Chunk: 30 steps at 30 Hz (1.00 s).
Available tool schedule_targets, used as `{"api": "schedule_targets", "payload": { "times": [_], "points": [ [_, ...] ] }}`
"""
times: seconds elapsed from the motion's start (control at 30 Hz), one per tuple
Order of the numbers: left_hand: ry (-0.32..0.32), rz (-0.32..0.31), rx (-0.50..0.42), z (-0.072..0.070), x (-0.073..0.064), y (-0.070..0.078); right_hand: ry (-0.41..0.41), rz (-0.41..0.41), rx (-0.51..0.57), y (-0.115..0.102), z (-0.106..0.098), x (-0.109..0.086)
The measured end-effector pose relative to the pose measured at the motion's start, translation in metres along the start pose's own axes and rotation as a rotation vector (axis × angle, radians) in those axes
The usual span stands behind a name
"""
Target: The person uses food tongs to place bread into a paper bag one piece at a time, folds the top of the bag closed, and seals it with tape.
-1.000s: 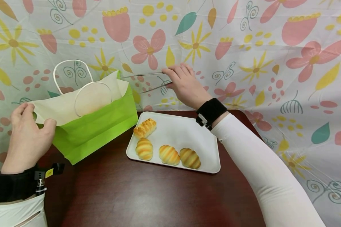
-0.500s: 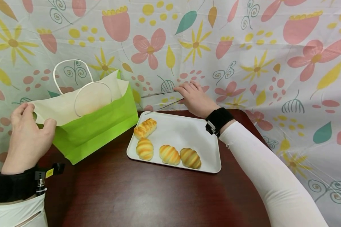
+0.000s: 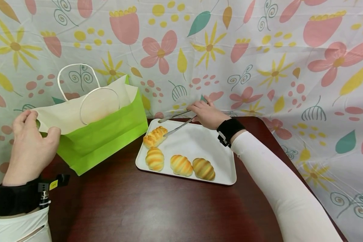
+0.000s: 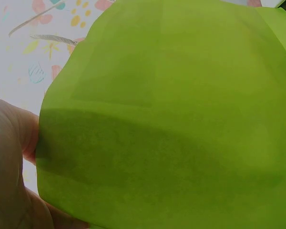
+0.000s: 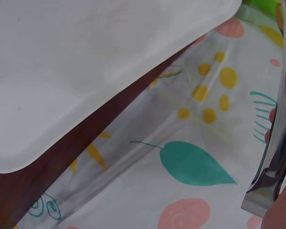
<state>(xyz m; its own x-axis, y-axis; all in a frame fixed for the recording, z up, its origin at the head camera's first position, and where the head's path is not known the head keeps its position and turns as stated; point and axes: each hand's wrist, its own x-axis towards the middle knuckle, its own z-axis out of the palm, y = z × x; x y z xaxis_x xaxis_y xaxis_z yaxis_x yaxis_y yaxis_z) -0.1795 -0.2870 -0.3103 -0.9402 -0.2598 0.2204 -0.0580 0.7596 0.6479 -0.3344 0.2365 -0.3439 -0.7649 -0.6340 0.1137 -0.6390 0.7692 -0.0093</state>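
My left hand [image 3: 31, 148] grips the left rim of a green paper bag [image 3: 106, 129], which stands with its white-lined mouth open. In the left wrist view the bag's green side [image 4: 157, 124] fills most of the picture. Metal tongs [image 3: 177, 129] are held in my right hand [image 3: 209, 116], their arms spread. One tip is right at the near side of a braided bread [image 3: 155, 136]; the other hovers past its far end. The bread lies at the left end of a white tray [image 3: 219, 148]. The tongs' hinge end [image 5: 262, 195] shows in the right wrist view.
Along the tray's near edge lie a striped yellow roll [image 3: 154, 159], a second yellow roll [image 3: 181, 165] and a browner roll [image 3: 203, 169]. The dark red table [image 3: 157, 205] carries tray and bag. A flowered cloth [image 3: 254, 50] hangs close behind. White handles [image 3: 78, 65] rise from the bag.
My right hand has come away from beside the bag's mouth, moving right and down, and the tongs have lowered to the braided bread. My left hand stays on the bag.
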Motion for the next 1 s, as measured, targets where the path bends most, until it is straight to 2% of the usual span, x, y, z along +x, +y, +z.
{"api": "schedule_targets", "payload": {
  "times": [0.43,0.67,1.0],
  "points": [
    [-0.003,0.001,0.003,0.0,0.0,0.001,-0.068,-0.058,-0.132,-0.012,-0.001,0.023],
    [-0.011,0.005,0.003,0.0,0.001,0.0,-0.112,-0.06,-0.195,-0.018,0.0,0.033],
    [-0.015,-0.002,-0.005,-0.002,0.0,-0.001,-0.13,-0.069,-0.204,-0.024,0.003,0.043]
  ]
}}
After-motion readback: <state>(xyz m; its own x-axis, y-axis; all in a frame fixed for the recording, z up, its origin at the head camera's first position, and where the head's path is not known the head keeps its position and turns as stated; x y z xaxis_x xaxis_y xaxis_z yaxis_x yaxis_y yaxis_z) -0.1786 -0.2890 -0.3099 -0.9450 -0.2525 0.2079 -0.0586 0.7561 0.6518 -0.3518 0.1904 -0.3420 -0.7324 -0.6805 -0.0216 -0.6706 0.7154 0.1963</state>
